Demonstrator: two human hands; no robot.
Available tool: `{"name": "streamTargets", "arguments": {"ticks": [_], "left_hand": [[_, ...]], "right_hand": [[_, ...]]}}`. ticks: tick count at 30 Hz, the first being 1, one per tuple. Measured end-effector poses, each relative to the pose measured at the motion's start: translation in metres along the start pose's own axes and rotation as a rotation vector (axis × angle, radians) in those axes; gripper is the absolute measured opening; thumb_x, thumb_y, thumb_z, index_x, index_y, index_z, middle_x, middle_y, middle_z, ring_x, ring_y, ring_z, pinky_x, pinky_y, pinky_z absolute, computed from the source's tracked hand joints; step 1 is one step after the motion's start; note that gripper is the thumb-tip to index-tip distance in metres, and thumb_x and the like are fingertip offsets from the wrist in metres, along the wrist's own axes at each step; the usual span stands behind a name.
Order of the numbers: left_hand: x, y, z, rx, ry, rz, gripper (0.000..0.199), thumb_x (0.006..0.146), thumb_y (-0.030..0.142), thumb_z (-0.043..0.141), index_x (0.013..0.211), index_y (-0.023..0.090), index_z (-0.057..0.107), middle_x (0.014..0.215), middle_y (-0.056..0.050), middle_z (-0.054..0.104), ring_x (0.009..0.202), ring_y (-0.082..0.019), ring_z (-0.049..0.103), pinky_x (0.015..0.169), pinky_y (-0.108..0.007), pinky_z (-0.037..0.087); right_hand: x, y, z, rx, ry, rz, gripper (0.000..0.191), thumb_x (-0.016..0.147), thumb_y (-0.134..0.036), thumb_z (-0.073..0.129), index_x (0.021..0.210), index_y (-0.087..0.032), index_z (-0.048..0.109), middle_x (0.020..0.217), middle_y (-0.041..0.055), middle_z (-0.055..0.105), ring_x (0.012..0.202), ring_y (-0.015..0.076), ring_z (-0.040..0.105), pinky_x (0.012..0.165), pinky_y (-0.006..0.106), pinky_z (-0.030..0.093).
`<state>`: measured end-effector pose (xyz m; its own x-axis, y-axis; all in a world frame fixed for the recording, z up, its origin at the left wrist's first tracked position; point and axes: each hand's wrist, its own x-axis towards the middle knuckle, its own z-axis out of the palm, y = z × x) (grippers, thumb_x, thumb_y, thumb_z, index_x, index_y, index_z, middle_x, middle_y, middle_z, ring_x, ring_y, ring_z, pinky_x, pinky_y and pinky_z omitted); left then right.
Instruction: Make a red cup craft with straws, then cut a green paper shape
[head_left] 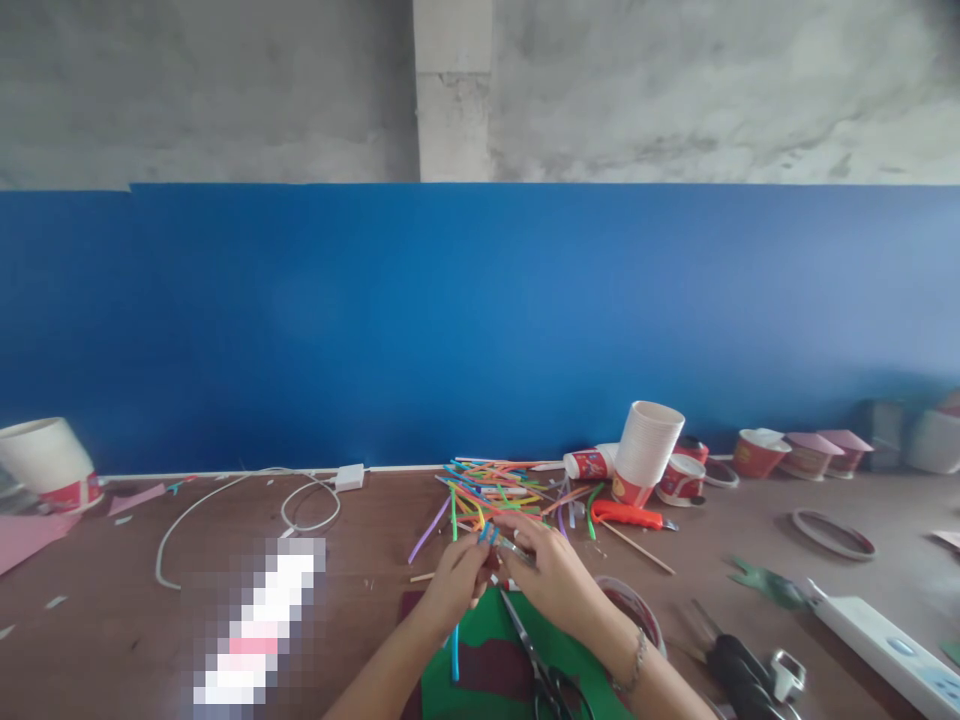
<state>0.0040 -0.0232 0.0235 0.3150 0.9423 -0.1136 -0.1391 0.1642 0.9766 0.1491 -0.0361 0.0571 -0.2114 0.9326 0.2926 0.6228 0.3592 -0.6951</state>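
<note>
My left hand [454, 580] and my right hand [553, 572] meet at the middle front of the table, fingers closed. Between their fingertips is a thin blue strip [488, 535], looped or bent at the top; I cannot tell whether it is a straw or a pipe cleaner. A straight blue length [455, 655] hangs below my left hand. A greyish shiny piece [517, 551] lies along my right fingers, its kind unclear. Under the hands, black-handled scissors [534, 650] rest on green and dark red sheets [442, 690].
Coloured thin strips [495, 480] are piled behind my hands. To the right are stacked paper cups [649, 450], an orange utility knife [630, 515], a tape roll [637, 610], a glue gun [885, 640] and a power strip-like white body. A white cable [310, 505] lies left.
</note>
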Motion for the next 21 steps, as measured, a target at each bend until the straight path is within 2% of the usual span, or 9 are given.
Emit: {"name": "streamTargets", "arguments": {"ticks": [5, 10, 15, 18, 21], "left_hand": [[0.0044, -0.0016, -0.0007, 0.054, 0.027, 0.053, 0.054, 0.064, 0.071, 0.051, 0.060, 0.017, 0.047, 0.037, 0.010, 0.028, 0.033, -0.004, 0.023, 0.038, -0.021, 0.013], [0.0081, -0.0060, -0.0052, 0.082, 0.003, 0.093, 0.054, 0.066, 0.070, 0.050, 0.062, 0.017, 0.049, 0.038, 0.009, 0.032, 0.035, -0.004, 0.023, 0.038, -0.021, 0.014], [0.0079, -0.0078, -0.0068, 0.128, -0.011, 0.125, 0.052, 0.070, 0.067, 0.049, 0.064, 0.015, 0.052, 0.042, 0.008, 0.034, 0.039, -0.005, 0.025, 0.041, -0.021, 0.016], [0.0059, -0.0058, -0.0059, 0.139, -0.017, 0.113, 0.051, 0.070, 0.066, 0.049, 0.067, 0.015, 0.054, 0.044, 0.008, 0.032, 0.041, -0.005, 0.025, 0.042, -0.021, 0.016], [0.0032, -0.0015, -0.0036, 0.120, -0.020, 0.105, 0.051, 0.069, 0.067, 0.050, 0.066, 0.016, 0.052, 0.044, 0.009, 0.030, 0.042, -0.005, 0.024, 0.043, -0.021, 0.016]], "right_hand": [[0.0005, 0.0031, 0.0008, 0.042, -0.035, -0.024, 0.040, 0.076, -0.021, 0.049, 0.115, -0.020, 0.059, 0.054, -0.0031, 0.059, 0.055, 0.0146, 0.055, 0.060, 0.025, 0.044], [0.0020, 0.0063, 0.0016, 0.120, -0.076, 0.003, 0.040, 0.075, -0.020, 0.048, 0.114, -0.019, 0.059, 0.057, -0.0028, 0.061, 0.053, 0.0138, 0.055, 0.054, 0.023, 0.043], [0.0022, 0.0004, -0.0036, 0.041, -0.050, -0.059, 0.028, 0.074, -0.018, 0.047, 0.092, -0.018, 0.069, 0.069, 0.0017, 0.067, 0.075, 0.0179, 0.060, 0.070, 0.025, 0.045], [0.0016, -0.0031, -0.0060, -0.005, -0.033, -0.077, 0.028, 0.074, -0.017, 0.047, 0.091, -0.020, 0.070, 0.075, 0.0029, 0.068, 0.084, 0.0193, 0.059, 0.077, 0.026, 0.043], [0.0015, -0.0024, -0.0053, -0.020, -0.035, -0.076, 0.030, 0.074, -0.018, 0.047, 0.094, -0.020, 0.069, 0.080, 0.0040, 0.069, 0.086, 0.0195, 0.059, 0.079, 0.027, 0.043]]}}
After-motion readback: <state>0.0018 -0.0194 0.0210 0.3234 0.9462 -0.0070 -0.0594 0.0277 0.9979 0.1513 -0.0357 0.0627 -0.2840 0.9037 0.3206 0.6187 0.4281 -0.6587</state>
